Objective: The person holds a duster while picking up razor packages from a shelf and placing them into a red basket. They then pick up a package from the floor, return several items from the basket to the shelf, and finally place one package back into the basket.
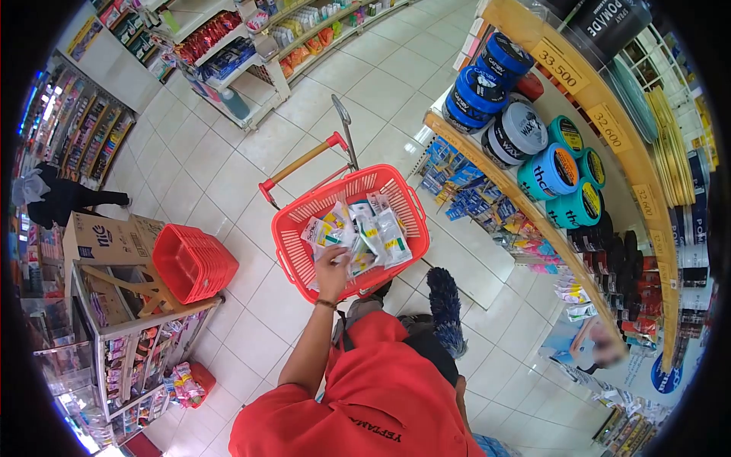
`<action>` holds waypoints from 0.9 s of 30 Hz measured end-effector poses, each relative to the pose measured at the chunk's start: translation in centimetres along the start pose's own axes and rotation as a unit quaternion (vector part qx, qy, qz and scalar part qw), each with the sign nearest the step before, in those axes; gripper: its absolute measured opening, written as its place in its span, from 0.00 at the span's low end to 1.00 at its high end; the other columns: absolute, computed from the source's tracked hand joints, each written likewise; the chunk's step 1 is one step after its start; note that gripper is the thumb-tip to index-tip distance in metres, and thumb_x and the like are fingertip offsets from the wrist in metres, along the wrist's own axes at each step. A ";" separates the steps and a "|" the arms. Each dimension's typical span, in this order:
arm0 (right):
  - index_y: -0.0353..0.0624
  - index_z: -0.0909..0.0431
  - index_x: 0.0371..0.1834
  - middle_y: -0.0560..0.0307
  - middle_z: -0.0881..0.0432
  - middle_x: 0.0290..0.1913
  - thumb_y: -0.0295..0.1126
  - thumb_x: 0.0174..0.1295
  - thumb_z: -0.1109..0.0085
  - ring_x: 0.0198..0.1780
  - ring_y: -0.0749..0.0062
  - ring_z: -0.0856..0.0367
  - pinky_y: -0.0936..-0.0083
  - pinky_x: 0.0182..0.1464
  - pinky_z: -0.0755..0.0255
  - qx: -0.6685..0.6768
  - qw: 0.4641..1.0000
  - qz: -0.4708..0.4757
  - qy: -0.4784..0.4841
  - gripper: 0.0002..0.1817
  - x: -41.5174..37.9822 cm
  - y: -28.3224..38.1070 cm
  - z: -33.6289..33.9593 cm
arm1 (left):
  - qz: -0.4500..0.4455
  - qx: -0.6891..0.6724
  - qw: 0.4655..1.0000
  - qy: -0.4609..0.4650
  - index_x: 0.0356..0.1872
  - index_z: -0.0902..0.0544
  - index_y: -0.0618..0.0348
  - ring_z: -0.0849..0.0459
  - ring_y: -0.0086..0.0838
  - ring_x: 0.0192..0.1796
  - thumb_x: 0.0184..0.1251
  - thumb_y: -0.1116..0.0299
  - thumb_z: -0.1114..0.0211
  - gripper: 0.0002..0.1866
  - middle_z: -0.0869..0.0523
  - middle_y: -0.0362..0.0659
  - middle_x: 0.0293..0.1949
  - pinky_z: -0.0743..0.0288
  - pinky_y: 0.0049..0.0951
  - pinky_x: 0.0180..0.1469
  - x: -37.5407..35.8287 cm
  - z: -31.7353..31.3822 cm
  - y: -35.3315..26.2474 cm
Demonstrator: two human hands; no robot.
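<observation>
A red shopping basket [415,221] stands in front of me on a trolley with an orange-and-red handle [303,167]. Inside lie several small clear-and-white plastic packets [392,236] with yellow and green labels. My left hand [333,268] reaches into the basket's near left part, its fingers bent and closed on one of these packets. A dark blue fluffy duster [444,305] sticks out beside my right side. Part of my right arm [461,396] shows at my side, but the right hand is hidden behind my body.
On my right, a curved shelf [502,179] holds blue, grey and teal hair wax tubs [550,171] above hanging packets. Stacked red baskets [194,263] and a cardboard box [103,238] top a display stand at left. A person [57,194] is at far left. White tiled floor lies between the shelves.
</observation>
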State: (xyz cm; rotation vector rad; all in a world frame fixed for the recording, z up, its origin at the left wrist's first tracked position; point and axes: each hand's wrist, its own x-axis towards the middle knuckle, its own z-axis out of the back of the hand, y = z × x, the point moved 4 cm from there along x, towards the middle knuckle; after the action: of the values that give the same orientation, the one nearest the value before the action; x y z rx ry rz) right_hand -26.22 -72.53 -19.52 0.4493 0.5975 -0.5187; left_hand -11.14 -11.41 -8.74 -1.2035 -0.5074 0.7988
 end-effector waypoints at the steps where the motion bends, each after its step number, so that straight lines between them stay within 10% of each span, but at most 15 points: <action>1: 0.29 0.17 0.34 0.31 0.16 0.31 0.43 0.70 0.44 0.29 0.49 0.19 0.53 0.35 0.29 0.011 1.000 0.008 0.007 0.22 0.0 -0.3 -0.3 | 0.102 -0.102 0.988 -0.057 0.37 0.09 0.63 0.11 0.44 0.47 0.59 0.66 0.28 0.11 0.09 0.52 0.38 0.19 0.37 0.54 -0.4 1.5 1.0; 4: 0.29 0.17 0.35 0.31 0.16 0.31 0.41 0.71 0.46 0.29 0.51 0.19 0.53 0.35 0.29 0.030 0.998 0.051 -0.016 0.21 -1.8 1.3 1.3 | 0.329 0.147 0.920 0.152 0.34 0.09 0.64 0.10 0.46 0.41 0.61 0.57 0.28 0.17 0.10 0.55 0.33 0.18 0.40 0.51 -1.3 4.9 0.8; 5: 0.29 0.16 0.35 0.31 0.16 0.31 0.40 0.71 0.46 0.30 0.49 0.16 0.52 0.35 0.28 0.039 0.994 0.085 -0.049 0.21 -2.3 2.7 2.1 | 0.187 0.306 0.905 0.229 0.31 0.10 0.65 0.10 0.50 0.37 0.60 0.51 0.28 0.22 0.10 0.58 0.31 0.17 0.44 0.47 -1.1 5.1 -0.1; 8: 0.31 0.15 0.34 0.31 0.15 0.32 0.40 0.70 0.46 0.34 0.43 0.13 0.50 0.37 0.27 -0.022 0.999 0.019 -0.023 0.20 -1.9 4.1 2.8 | 0.131 0.367 0.901 0.190 0.30 0.11 0.67 0.10 0.52 0.40 0.58 0.52 0.27 0.22 0.11 0.60 0.33 0.18 0.46 0.47 1.9 5.4 0.1; 11: 0.32 0.14 0.33 0.31 0.14 0.34 0.41 0.68 0.42 0.40 0.37 0.12 0.49 0.40 0.24 -0.017 0.999 0.022 0.021 0.20 -1.9 5.1 3.3 | 0.047 0.285 0.957 -0.036 0.32 0.12 0.67 0.11 0.52 0.40 0.58 0.54 0.27 0.20 0.11 0.60 0.33 0.18 0.48 0.45 6.7 4.4 -0.2; 14: 0.31 0.14 0.33 0.32 0.13 0.35 0.42 0.66 0.40 0.40 0.37 0.12 0.49 0.41 0.23 -0.034 0.996 0.078 -0.015 0.20 -2.8 6.7 4.3 | 0.041 0.270 0.960 -0.067 0.36 0.12 0.68 0.10 0.52 0.43 0.58 0.54 0.27 0.22 0.10 0.61 0.36 0.18 0.47 0.47 12.1 1.5 5.1; 16: 0.31 0.14 0.33 0.32 0.13 0.35 0.43 0.66 0.40 0.41 0.37 0.12 0.49 0.41 0.22 -0.083 0.994 0.070 -0.012 0.21 -2.6 5.8 4.5 | 0.235 0.231 0.943 0.056 0.41 0.12 0.67 0.11 0.52 0.48 0.60 0.50 0.29 0.25 0.10 0.61 0.41 0.18 0.46 0.50 15.2 -1.6 11.5; 22: 0.29 0.16 0.25 0.32 0.16 0.27 0.48 0.68 0.40 0.35 0.39 0.13 0.49 0.38 0.25 -0.068 0.997 0.019 -0.018 0.27 -6.2 8.9 6.2 | 0.150 0.396 0.883 0.202 0.45 0.11 0.62 0.11 0.53 0.50 0.63 0.40 0.36 0.31 0.11 0.60 0.45 0.20 0.47 0.55 20.0 -6.8 17.8; 27: 0.29 0.29 0.18 0.38 0.31 0.16 0.44 0.75 0.49 0.20 0.58 0.35 0.53 0.27 0.44 0.096 0.981 0.124 -0.116 0.30 -7.1 9.6 5.9 | 0.087 -0.049 0.995 -0.015 0.44 0.11 0.63 0.10 0.33 0.43 0.74 0.58 0.35 0.16 0.08 0.47 0.40 0.17 0.35 0.48 12.6 -1.5 2.7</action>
State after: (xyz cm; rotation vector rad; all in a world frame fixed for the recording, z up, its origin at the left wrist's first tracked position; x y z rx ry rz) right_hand -23.32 -65.92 -8.34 0.6276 0.2615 -0.3847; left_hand -2.79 -2.17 -12.52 -1.3419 -0.4763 0.9501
